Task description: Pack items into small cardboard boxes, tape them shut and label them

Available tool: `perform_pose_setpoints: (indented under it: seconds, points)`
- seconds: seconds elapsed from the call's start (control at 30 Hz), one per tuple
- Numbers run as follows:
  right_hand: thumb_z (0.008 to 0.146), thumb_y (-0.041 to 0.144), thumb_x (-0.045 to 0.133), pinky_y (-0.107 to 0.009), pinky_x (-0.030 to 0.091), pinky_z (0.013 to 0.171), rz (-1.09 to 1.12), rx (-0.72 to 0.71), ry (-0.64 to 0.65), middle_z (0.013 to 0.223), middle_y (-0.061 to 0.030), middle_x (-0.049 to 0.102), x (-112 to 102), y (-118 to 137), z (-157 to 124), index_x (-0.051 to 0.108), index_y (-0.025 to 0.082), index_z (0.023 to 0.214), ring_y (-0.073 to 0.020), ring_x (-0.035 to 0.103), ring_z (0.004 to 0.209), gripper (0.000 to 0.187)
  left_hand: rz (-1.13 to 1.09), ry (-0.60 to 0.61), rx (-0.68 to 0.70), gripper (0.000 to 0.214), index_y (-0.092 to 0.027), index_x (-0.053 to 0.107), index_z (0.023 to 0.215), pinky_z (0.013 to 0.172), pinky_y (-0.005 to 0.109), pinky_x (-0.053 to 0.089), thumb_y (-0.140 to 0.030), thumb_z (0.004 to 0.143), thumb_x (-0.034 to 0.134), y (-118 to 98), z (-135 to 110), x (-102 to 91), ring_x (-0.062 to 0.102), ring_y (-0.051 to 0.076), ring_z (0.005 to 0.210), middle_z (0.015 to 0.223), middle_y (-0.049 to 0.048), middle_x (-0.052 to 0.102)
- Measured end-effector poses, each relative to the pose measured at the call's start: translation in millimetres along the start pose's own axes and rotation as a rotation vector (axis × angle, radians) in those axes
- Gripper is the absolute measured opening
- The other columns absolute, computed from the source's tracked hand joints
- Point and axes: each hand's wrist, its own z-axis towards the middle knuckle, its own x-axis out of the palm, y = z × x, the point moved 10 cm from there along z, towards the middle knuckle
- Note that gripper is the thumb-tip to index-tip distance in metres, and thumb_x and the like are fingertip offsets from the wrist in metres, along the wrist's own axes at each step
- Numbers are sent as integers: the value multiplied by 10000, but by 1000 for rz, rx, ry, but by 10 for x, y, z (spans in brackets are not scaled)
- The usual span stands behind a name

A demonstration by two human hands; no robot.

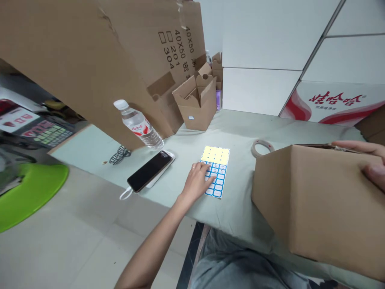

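My left hand (197,180) lies on a sheet of blue-bordered labels (219,181), its fingers apart and covering part of the left side. The upper part of the sheet is bare yellow backing (215,155) with small blue marks. At the right edge, my right hand (374,160) grips the top of a brown cardboard box (331,200), thumb on the near face and fingers over the upper edge. Part of that hand is outside the picture. A roll of tape (255,149) lies flat just behind the box's left corner.
Left of the sheet, a phone (150,170) rests on a white object with a cable loop. A water bottle (141,126) stands behind it, near black-framed glasses (120,155). An open small carton (197,112) sits farther back, before a large cardboard panel (126,68). The green-covered table (237,132) meets white panels.
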Motion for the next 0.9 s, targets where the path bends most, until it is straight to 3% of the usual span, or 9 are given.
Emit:
perform_pose_setpoints:
  seconds: [0.07,0.17,0.3,0.37,0.47,0.6,0.7,0.77,0.9]
  points:
    - [840,579,570,-299,396,291,-17,-22,-7,1008,-70,684,2,-2,48,650,371,1213,-269,648,663,435,73,6,-113,539,-98,562,1160,1047,481,386,-372,735,749,85,134,-30,451,369,1266,1262,215,562]
    - [816,562,628,-308,475,359,-19,-60,7,1066,-60,684,24,-8,97,600,404,1280,-309,681,820,491,131,28,-273,729,-58,523,1136,979,519,420,-425,589,837,273,321,-115,479,443,1235,1265,304,537]
    - [830,533,650,-353,607,707,2,-128,4,1287,-57,631,13,44,110,555,414,1324,-318,632,1134,517,61,77,-326,629,-120,574,922,900,473,467,-378,436,879,445,452,-155,606,432,1065,1080,252,655]
    - [836,529,649,-404,582,880,2,-164,27,1367,-62,581,34,93,101,527,391,1338,-314,588,1215,535,-14,53,-309,501,-150,570,813,874,466,474,-373,458,844,460,444,-195,619,429,1027,997,219,680]
    - [847,523,642,-433,563,923,-31,-156,94,1425,-80,521,106,86,111,463,351,1380,-311,569,1238,589,-181,-7,-260,390,-176,564,734,797,430,502,-535,638,681,375,308,-279,651,369,909,833,143,692]
    - [865,499,632,-401,565,884,12,-162,144,1419,-112,502,170,48,192,423,317,1406,-303,573,1220,607,-459,-147,-183,569,-172,593,977,682,334,536,-686,837,391,58,-89,-511,675,255,776,848,72,713]
    - [861,504,630,-389,575,829,68,-156,202,1356,-125,545,236,34,270,429,291,1388,-288,615,1142,603,-727,-378,-138,528,-194,606,1069,610,291,531,-661,844,503,-248,-401,-809,672,224,715,849,40,727]
    - [857,524,620,-375,579,782,71,-157,223,1305,-125,578,249,61,301,448,273,1351,-278,635,1087,580,-741,-529,-37,421,-200,655,983,581,269,519,-587,825,603,-549,-510,-1035,658,209,678,796,21,724]
    - [866,538,595,-355,565,747,-61,-205,207,1188,-93,632,190,213,268,520,267,1242,-263,641,1028,470,-550,-741,283,243,-202,673,860,626,232,493,-423,894,579,-1308,-461,-1423,627,164,676,745,-8,697]
